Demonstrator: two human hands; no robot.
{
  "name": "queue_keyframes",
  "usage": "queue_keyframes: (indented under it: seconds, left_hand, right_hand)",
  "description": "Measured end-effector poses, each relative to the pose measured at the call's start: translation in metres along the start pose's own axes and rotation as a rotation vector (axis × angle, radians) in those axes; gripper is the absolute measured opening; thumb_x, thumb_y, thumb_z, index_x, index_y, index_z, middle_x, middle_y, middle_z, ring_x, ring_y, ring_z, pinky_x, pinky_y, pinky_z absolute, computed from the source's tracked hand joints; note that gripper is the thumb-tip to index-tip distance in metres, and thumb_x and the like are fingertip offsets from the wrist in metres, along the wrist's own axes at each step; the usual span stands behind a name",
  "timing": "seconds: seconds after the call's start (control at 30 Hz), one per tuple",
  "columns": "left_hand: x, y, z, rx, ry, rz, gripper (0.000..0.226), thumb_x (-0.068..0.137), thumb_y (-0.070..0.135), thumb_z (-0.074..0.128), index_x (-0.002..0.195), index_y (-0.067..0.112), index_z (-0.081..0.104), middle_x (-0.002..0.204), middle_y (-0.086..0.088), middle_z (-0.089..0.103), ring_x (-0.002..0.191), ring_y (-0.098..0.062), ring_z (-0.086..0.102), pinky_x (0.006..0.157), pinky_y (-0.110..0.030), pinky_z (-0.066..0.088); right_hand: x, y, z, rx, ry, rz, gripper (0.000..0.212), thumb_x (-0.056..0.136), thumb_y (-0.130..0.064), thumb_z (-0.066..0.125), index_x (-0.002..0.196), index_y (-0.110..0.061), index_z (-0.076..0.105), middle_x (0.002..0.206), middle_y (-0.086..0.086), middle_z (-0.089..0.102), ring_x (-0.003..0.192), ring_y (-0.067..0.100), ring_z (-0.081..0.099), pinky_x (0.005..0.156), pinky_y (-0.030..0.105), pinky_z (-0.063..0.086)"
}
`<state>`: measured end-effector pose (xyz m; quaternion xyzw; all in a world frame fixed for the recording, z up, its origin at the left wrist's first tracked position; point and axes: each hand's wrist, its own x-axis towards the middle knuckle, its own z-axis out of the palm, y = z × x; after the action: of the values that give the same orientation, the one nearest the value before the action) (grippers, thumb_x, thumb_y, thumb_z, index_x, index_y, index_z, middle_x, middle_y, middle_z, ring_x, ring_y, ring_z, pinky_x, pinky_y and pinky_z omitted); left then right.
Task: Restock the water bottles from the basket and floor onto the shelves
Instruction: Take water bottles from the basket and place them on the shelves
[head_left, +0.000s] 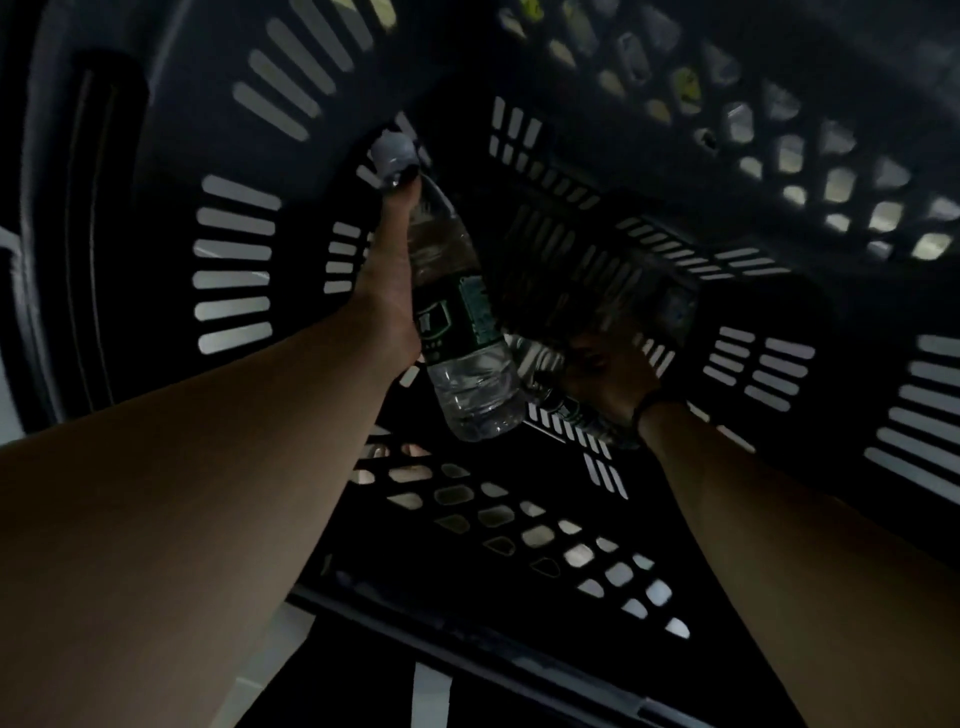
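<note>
Clear water bottle (462, 317) with a dark green label, held tilted inside the dark basket (130, 171), pale cap (393, 150) pointing toward the far wall, base toward the camera. Clasped along its left side by the left hand (392, 275), thumb lying up the neck toward the cap, the other fingers hidden behind the body (grip plainly closed round it, though the far fingers cannot be seen). Just right of that bottle's base, and lower in the basket, a second bottle (576, 410), only partly visible: a strip of green label and some clear plastic showing beneath the right hand (605, 379). Right hand curled over this second bottle, knuckles up, fingers wrapped down around it; very dim there, so exactly how tight the hold is cannot be told. Dark band (655, 402) around the right wrist, just right of the second bottle. Both bare forearms reaching in from the near edge, one either side of the held bottle. All round the bottle, basket walls and floor pierced with slots and rounded openings, pale light showing through them. Below the bottle's base, toward the camera, the near wall with its grid of rounded holes, then the basket's rim (467, 644), and a patch of pale floor (291, 654) outside.
</note>
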<state>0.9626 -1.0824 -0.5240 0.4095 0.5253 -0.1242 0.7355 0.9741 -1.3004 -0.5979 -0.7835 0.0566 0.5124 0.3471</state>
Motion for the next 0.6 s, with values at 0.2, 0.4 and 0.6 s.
queue_keyframes:
  seconds: [0.2, 0.4, 0.6]
  left_hand:
    - [0.013, -0.006, -0.007, -0.037, 0.015, -0.057, 0.06, 0.084, 0.067, 0.054, 0.117, 0.019, 0.067, 0.102, -0.008, 0.075, 0.098, -0.029, 0.07, 0.092, -0.051, 0.051]
    - [0.003, -0.001, -0.007, -0.014, -0.008, -0.053, 0.058, 0.08, 0.067, 0.058, 0.108, 0.017, 0.069, 0.094, -0.006, 0.076, 0.094, -0.027, 0.071, 0.089, -0.048, 0.053]
    - [-0.04, 0.015, 0.005, 0.059, -0.002, -0.063, 0.04, 0.083, 0.061, 0.059, 0.082, 0.022, 0.071, 0.063, 0.004, 0.073, 0.068, -0.013, 0.072, 0.062, -0.025, 0.053]
  right_hand:
    - [0.005, 0.001, 0.027, -0.385, 0.009, -0.19, 0.086, 0.064, -0.072, 0.062, 0.135, -0.026, 0.051, 0.142, 0.006, 0.049, 0.131, 0.03, 0.044, 0.107, 0.045, 0.038]
    - [-0.004, -0.008, 0.008, -0.216, 0.049, -0.157, 0.061, 0.074, -0.04, 0.077, 0.13, -0.023, 0.057, 0.13, 0.002, 0.059, 0.123, 0.022, 0.052, 0.09, 0.022, 0.039]
    - [-0.046, -0.033, -0.014, 0.333, 0.191, -0.092, 0.025, 0.066, -0.012, 0.084, 0.083, -0.023, 0.07, 0.069, -0.017, 0.07, 0.073, 0.0, 0.066, 0.072, 0.018, 0.052]
